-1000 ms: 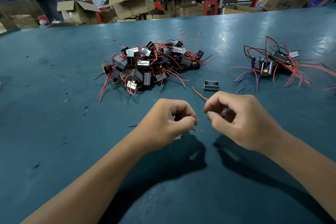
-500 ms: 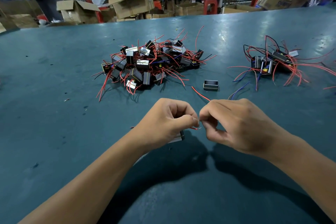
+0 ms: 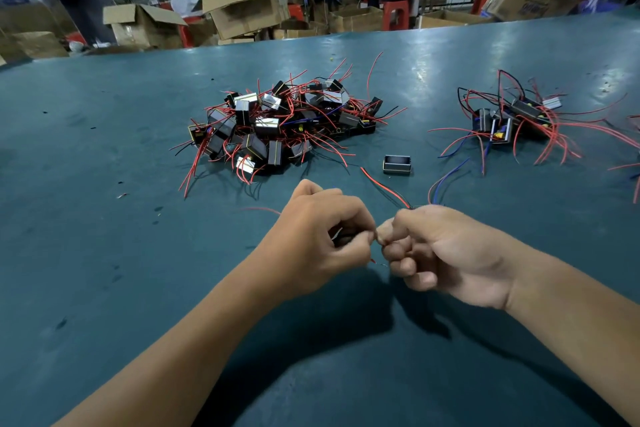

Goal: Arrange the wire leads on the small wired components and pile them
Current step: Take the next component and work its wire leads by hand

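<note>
Red leads (image 3: 313, 135), teal table (image 3: 104, 253)

A teal table (image 3: 104, 253) carries a big pile of wired parts (image 3: 284, 125) toward its far edge, a smaller heap (image 3: 512, 118) toward the right edge, and one lone part (image 3: 397, 165) between them.

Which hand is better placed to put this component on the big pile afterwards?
Probably left: the left hand seems to hold the component and lies nearer the big pile; the right hand only pinches the wire leads.
</note>
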Demonstrator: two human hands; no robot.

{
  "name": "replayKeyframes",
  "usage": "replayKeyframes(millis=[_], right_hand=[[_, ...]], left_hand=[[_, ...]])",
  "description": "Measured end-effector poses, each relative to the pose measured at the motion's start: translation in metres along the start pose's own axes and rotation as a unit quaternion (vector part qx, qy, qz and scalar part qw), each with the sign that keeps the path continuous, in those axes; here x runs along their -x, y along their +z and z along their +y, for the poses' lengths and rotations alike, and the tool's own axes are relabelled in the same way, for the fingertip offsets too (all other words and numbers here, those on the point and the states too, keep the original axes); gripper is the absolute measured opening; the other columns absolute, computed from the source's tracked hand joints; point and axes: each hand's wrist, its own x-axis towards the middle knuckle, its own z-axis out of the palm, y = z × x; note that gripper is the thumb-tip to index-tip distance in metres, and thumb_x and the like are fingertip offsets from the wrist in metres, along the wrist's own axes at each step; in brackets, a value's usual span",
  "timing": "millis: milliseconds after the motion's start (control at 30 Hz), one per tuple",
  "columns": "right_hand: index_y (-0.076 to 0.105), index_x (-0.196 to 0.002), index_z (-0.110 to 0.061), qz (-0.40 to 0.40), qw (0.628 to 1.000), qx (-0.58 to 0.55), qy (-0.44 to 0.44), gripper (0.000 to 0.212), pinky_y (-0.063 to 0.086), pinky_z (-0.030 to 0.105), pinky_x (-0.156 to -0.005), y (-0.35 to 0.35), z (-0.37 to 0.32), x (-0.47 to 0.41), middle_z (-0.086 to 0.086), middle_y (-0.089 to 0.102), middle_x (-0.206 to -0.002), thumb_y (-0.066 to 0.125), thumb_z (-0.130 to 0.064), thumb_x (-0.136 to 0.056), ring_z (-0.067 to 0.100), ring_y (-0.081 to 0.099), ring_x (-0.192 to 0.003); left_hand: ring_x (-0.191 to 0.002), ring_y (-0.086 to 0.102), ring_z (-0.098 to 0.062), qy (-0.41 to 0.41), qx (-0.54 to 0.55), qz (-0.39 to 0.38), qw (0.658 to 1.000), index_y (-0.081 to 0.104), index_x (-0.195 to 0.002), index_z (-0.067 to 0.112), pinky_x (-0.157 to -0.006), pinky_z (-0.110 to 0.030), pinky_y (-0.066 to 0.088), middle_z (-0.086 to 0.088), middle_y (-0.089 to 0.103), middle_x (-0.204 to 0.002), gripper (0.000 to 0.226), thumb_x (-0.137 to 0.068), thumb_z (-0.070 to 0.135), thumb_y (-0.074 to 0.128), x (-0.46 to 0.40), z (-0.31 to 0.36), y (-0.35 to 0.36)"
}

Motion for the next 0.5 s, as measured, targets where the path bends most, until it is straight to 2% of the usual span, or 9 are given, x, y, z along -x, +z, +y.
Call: replayKeyframes(millis=[67,100,133,167,233,300,400,500], right_hand=[[0.060,-0.072,-0.011,0.070,0.977,0.163,-0.118,0.009,0.036,0.022,-0.038,-0.003,0.003,0.000,0.000,0.056,-0.058,0.061,-0.010,-0.080,0.011,0.052,-0.046],[0.062,-0.073,-0.013,0.108,0.940,0.250,-0.203,0.009,0.040,0.021,-0.043,-0.006,0.003,0.001,-0.004,0.060,-0.059,0.063,-0.009,-0.082,0.008,0.054,-0.048],[0.064,-0.078,-0.014,0.140,0.880,0.345,-0.296,0.009,0.043,0.018,-0.051,-0.009,0.002,0.002,-0.006,0.062,-0.062,0.064,-0.007,-0.083,0.002,0.055,-0.052],[0.065,-0.083,-0.015,0.152,0.802,0.435,-0.380,0.008,0.041,0.012,-0.058,-0.013,0.001,0.003,-0.011,0.062,-0.067,0.065,-0.007,-0.084,-0.002,0.054,-0.057],[0.067,-0.091,-0.012,0.131,0.659,0.570,-0.474,0.006,0.038,0.008,-0.065,-0.017,0.000,0.005,-0.013,0.061,-0.077,0.064,-0.013,-0.085,-0.005,0.049,-0.066],[0.070,-0.092,-0.010,0.119,0.572,0.632,-0.509,0.011,0.043,0.018,-0.062,-0.017,0.001,0.004,-0.006,0.063,-0.082,0.063,-0.017,-0.089,0.005,0.053,-0.071],[0.071,-0.086,-0.008,0.127,0.522,0.651,-0.536,0.016,0.048,0.032,-0.052,-0.015,0.000,0.004,0.000,0.063,-0.076,0.058,-0.014,-0.093,0.018,0.058,-0.068],[0.067,-0.080,-0.006,0.122,0.516,0.654,-0.539,0.019,0.042,0.032,-0.049,-0.013,-0.002,0.004,0.000,0.057,-0.071,0.054,-0.010,-0.093,0.018,0.051,-0.062]], left_hand=[[-0.062,0.049,-0.015,-0.080,0.109,-0.038,0.990,0.068,-0.073,0.016,-0.063,-0.019,0.038,-0.002,0.059,-0.060,0.009,-0.081,0.014,0.064,0.002,-0.001,-0.003],[-0.059,0.052,-0.017,-0.114,0.158,-0.047,0.980,0.068,-0.074,0.016,-0.058,-0.022,0.043,-0.007,0.062,-0.063,0.009,-0.082,0.015,0.064,0.002,-0.001,-0.004],[-0.060,0.054,-0.021,-0.140,0.193,-0.050,0.970,0.068,-0.073,0.017,-0.055,-0.024,0.046,-0.010,0.064,-0.067,0.009,-0.082,0.016,0.063,0.001,-0.002,-0.004],[-0.061,0.054,-0.021,-0.157,0.213,-0.052,0.963,0.068,-0.072,0.019,-0.054,-0.026,0.047,-0.012,0.065,-0.070,0.010,-0.081,0.018,0.063,0.000,-0.002,-0.005],[-0.061,0.050,-0.018,-0.170,0.241,-0.057,0.954,0.068,-0.070,0.022,-0.054,-0.026,0.042,-0.013,0.065,-0.068,0.013,-0.081,0.018,0.063,-0.001,-0.002,-0.005],[-0.061,0.049,-0.014,-0.177,0.269,-0.067,0.944,0.070,-0.070,0.020,-0.055,-0.025,0.037,-0.009,0.064,-0.065,0.014,-0.082,0.018,0.064,-0.002,-0.003,-0.005],[-0.064,0.057,-0.005,-0.181,0.300,-0.079,0.933,0.071,-0.071,0.020,-0.062,-0.014,0.042,0.008,0.068,-0.067,0.015,-0.083,0.015,0.064,-0.002,-0.002,-0.005],[-0.067,0.059,-0.004,-0.182,0.309,-0.089,0.929,0.071,-0.073,0.020,-0.065,-0.014,0.044,0.009,0.069,-0.069,0.014,-0.083,0.014,0.064,-0.002,-0.001,-0.005]])
